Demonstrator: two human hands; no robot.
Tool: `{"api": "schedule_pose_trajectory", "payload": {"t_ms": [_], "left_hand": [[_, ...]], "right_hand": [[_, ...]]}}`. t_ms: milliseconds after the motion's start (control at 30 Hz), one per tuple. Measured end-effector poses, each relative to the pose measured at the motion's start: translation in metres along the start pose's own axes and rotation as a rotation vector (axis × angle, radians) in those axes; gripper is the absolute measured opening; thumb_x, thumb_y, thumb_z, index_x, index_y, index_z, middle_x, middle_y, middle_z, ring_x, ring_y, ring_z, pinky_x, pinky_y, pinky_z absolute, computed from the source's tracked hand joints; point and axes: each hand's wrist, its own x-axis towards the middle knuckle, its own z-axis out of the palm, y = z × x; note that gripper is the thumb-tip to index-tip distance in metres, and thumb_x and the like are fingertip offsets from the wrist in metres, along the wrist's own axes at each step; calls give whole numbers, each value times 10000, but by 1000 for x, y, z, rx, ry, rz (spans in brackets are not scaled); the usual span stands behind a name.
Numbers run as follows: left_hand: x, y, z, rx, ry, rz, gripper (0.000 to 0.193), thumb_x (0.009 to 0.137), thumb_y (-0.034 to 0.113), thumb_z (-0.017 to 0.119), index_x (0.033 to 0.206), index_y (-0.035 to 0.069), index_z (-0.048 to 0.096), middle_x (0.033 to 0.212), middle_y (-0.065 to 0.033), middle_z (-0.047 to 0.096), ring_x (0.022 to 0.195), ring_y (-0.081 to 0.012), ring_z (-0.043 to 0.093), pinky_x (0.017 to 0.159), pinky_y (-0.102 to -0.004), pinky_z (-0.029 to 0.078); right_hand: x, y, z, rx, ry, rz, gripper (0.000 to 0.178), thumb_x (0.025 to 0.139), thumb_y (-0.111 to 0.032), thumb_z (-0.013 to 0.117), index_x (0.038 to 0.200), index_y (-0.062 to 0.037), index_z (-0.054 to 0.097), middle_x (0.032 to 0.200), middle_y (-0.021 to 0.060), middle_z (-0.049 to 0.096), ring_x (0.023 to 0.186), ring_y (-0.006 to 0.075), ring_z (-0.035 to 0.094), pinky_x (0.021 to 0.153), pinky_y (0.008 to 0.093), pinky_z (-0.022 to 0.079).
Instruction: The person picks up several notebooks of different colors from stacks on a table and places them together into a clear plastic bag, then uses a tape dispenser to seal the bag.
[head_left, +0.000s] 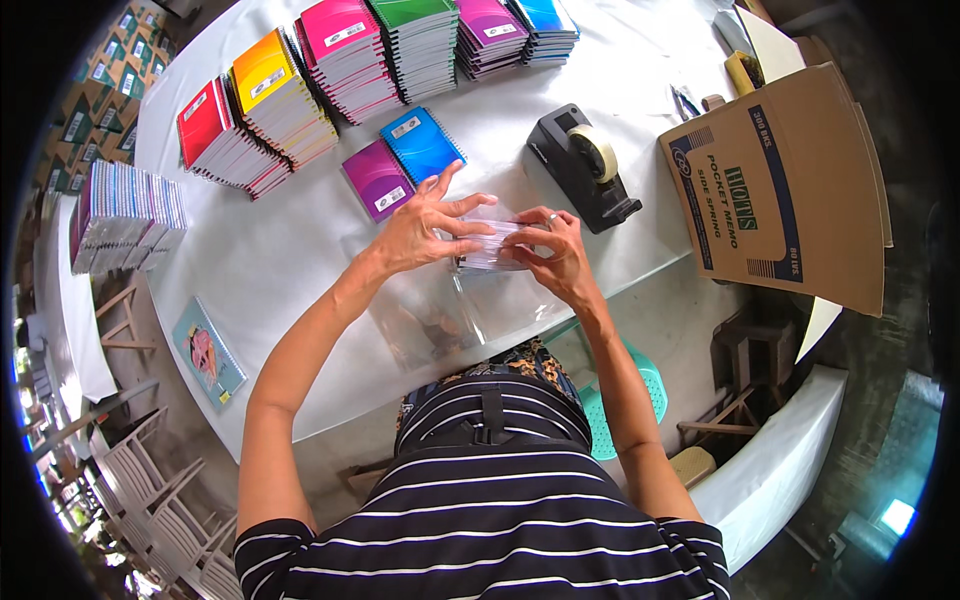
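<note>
Between my hands is a small stack of spiral notebooks (486, 256), page edges upward, with clear plastic film around it. My left hand (425, 228) grips its left end with thumb and nearer fingers, while the outer fingers stick out spread. At the other end my right hand (556, 252) is closed on the stack and film, fingertips pressed together. Just beyond my left hand lie a purple notebook (377, 180) and a blue notebook (424, 143), side by side. Clear plastic sheets (425, 325) lie on the table in front of me. The underside of the stack is hidden.
A black tape dispenser (568, 165) stands right of my hands, near an open cardboard box (790, 190). Tall notebook piles in red (225, 140), yellow, pink, green (418, 50), purple and blue line the table's far side. A pale blue notebook (207, 350) lies left.
</note>
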Motion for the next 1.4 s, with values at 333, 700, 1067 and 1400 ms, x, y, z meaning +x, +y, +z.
{"api": "schedule_pose_trajectory", "payload": {"t_ms": [333,700,1067,1400], "left_hand": [[10,5,16,-658,181,-60,614,742,124,794,1318,149,583,1357,-56,563,1431,-261,274,1139,-397,283],[14,-14,-3,-746,-422,-554,545,786,337,769,1229,47,641,1059,-88,685,974,-137,596,902,-308,440],[1,-10,9,-705,-239,-267,396,832,183,695,1219,110,652,1238,-60,644,1157,-192,581,1023,-337,413],[-15,57,0,571,-278,-34,800,743,367,754,1450,263,395,1521,102,334,1462,-317,129,1152,-600,137]], "right_hand": [[4,1,-5,26,-17,53,180,732,-140,780,891,-112,699,978,23,627,959,205,579,955,421,326],[27,1,-8,529,-131,423,186,679,-80,789,816,10,701,797,10,548,813,131,511,797,294,393],[28,4,-5,528,-225,282,238,675,44,673,875,-56,754,819,23,515,845,144,515,753,284,405],[17,-8,-21,-200,-273,-174,490,633,74,602,982,-230,763,1184,39,589,1124,219,530,1011,442,351]]}}
